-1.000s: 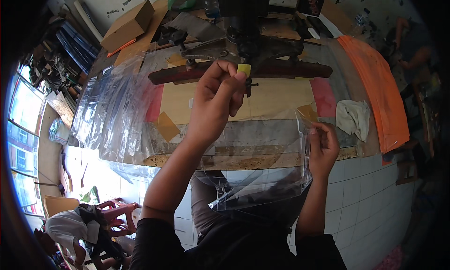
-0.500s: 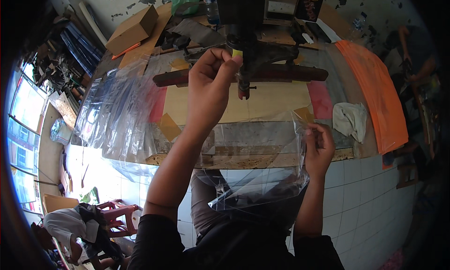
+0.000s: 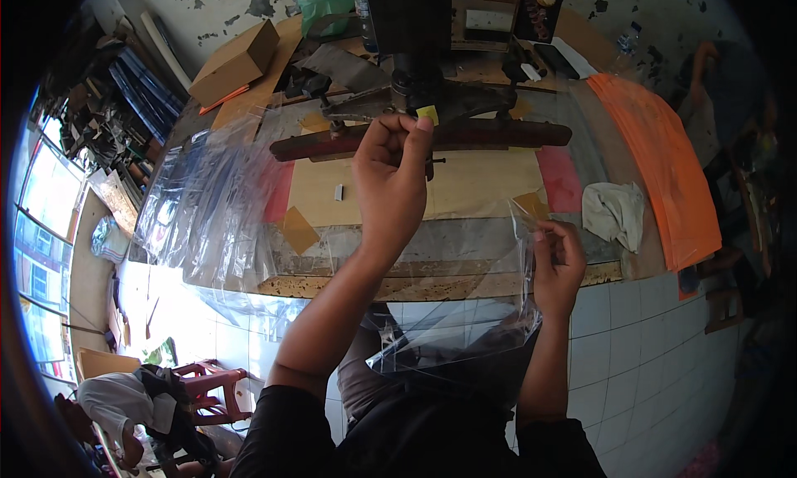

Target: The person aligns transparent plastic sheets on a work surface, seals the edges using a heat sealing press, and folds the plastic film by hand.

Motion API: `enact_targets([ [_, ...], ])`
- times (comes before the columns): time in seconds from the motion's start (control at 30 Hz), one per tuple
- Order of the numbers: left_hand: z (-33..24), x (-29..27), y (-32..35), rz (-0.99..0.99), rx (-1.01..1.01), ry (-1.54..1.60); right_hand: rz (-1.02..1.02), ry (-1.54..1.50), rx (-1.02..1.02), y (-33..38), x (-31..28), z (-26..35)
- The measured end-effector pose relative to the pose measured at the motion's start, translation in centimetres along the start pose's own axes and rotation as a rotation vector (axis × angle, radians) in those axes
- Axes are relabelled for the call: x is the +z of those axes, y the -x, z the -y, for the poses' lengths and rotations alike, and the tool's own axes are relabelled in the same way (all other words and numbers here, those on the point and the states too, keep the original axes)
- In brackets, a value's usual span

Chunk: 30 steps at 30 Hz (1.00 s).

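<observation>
Left hand [image 3: 390,175] is up at the sealing machine's dark red bar [image 3: 432,136], fingers pinched on the top edge of a clear plastic bag [image 3: 465,295]. Right hand [image 3: 558,266] grips that bag's right edge, down near the bench [image 3: 432,289] front. My take: keep the film taut and level between both hands so it sits flat under the bar. The bag hangs between them, drooping toward the lap.

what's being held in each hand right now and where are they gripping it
Left hand: small yellow piece, pinched by its lower edge. Right hand: clear plastic bag, grip at its upper right corner.
</observation>
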State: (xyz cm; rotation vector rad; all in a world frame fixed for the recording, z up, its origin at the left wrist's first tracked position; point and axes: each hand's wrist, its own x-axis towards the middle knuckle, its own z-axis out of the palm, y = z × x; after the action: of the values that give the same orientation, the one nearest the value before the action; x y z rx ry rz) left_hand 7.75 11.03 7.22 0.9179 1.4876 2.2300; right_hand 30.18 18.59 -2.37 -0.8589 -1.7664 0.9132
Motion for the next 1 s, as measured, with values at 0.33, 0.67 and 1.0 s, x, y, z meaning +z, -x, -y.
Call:
enact_targets([
  [0.33, 1.2, 0.0, -0.6, -0.025, 0.024, 0.062, -0.01, -0.024, -0.029, 0.0, 0.1, -0.3],
  [0.67, 1.9, 0.4, -0.6, -0.065, 0.054, 0.101, -0.017, -0.007, -0.035, 0.0, 0.2, -0.5],
  [1.0, 2.2, 0.9, -0.6, -0.116, 0.102, 0.052, -0.022, 0.015, -0.037, -0.1, 0.3, -0.2],
])
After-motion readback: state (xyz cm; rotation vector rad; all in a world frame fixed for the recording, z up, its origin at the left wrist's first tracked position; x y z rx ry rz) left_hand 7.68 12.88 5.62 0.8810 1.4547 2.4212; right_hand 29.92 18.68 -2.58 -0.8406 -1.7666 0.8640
